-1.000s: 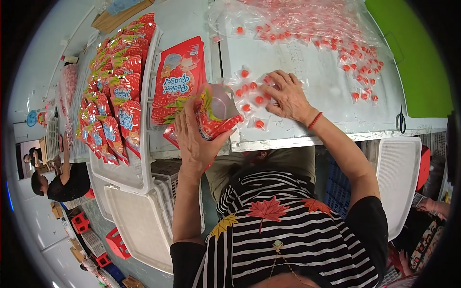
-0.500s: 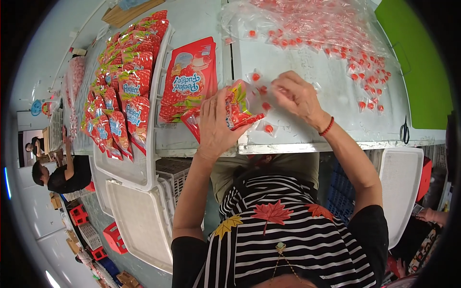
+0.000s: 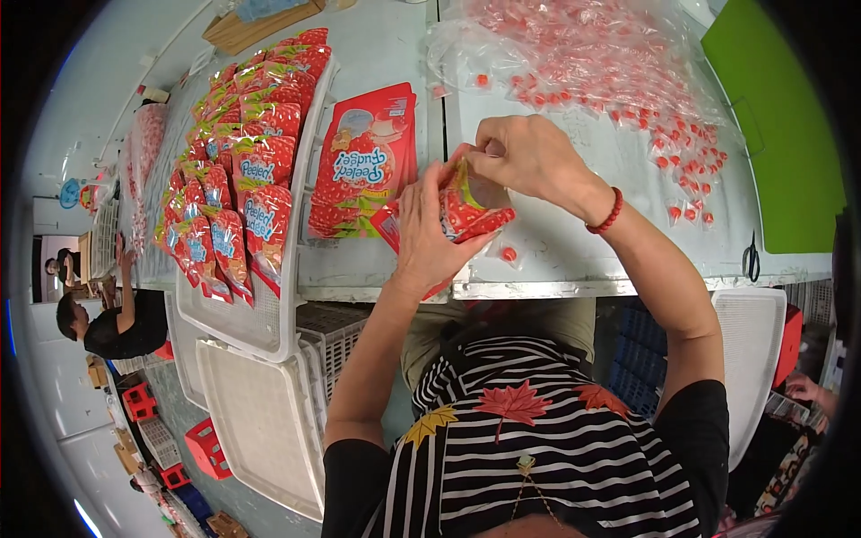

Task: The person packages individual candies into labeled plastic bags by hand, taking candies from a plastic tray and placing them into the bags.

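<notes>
My left hand (image 3: 423,235) is wrapped round a red pouch (image 3: 465,212) with strawberry print, near the table's front edge. The pouch lies tilted, its mouth facing up and right. Over that mouth my right hand (image 3: 535,160) has its fingers pinched together; what they hold, if anything, is hidden. One small wrapped red candy (image 3: 508,255) lies on the table just right of the pouch. Left of my hands is a stack of flat red pouches (image 3: 369,157), printed side up.
Filled red pouches (image 3: 267,160) stand in rows in a white tray (image 3: 285,305) on the left. A big clear bag of wrapped candies (image 3: 592,54) spills at the far right. Black scissors (image 3: 752,258) lie beside a green board (image 3: 780,134). Another person (image 3: 130,323) works at far left.
My right hand has moved left from above the table to the pouch's mouth. Several loose candies by the pouch are no longer visible; one remains in sight. My left hand keeps its hold.
</notes>
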### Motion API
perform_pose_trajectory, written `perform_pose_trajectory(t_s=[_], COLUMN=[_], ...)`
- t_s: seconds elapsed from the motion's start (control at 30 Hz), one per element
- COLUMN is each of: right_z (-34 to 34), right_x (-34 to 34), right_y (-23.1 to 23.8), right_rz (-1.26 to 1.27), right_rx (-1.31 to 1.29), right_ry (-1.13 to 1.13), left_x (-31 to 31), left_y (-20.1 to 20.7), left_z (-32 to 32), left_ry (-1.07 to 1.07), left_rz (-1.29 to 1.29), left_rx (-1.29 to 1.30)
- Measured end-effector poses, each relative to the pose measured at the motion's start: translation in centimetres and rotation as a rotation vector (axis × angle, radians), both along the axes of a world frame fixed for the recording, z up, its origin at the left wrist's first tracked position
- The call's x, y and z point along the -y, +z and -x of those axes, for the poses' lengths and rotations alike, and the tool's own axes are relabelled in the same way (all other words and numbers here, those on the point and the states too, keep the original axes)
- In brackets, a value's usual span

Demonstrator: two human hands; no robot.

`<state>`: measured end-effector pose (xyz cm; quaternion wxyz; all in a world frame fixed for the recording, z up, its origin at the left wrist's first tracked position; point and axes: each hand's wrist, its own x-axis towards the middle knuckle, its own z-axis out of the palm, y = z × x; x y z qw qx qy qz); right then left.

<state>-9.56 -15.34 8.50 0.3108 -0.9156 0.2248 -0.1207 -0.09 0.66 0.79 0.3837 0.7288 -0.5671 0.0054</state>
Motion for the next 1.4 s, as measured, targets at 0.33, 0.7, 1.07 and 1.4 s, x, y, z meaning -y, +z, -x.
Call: perform_pose_trajectory(t_s=[0.33,0.7,1.07,1.4], right_z=[-1.8,0.6,3.6,0.4], right_x=[-2.5,-0.8,-10.4,-4.8], right_y=[-5.4,0.3,-13.7,-14.5], right_rz=[0.344,-0.041,0.343,0.517], right_rx=[0.366,0.586,0.085,0.171], right_ry=[0.084,0.089,-0.116,-0.022], left_x=[0.0,-0.5,-9.0,-8.5], left_y=[-0.7,1.4,0.0,0.0], left_z=[0.3,-1.5,-2.8,-2.5], left_ry=[0.053,0.029,0.372,0.289], left_rz=[0.143,0.380,0.266,0.282], left_rx=[0.003,-0.380,-0.134,-0.112])
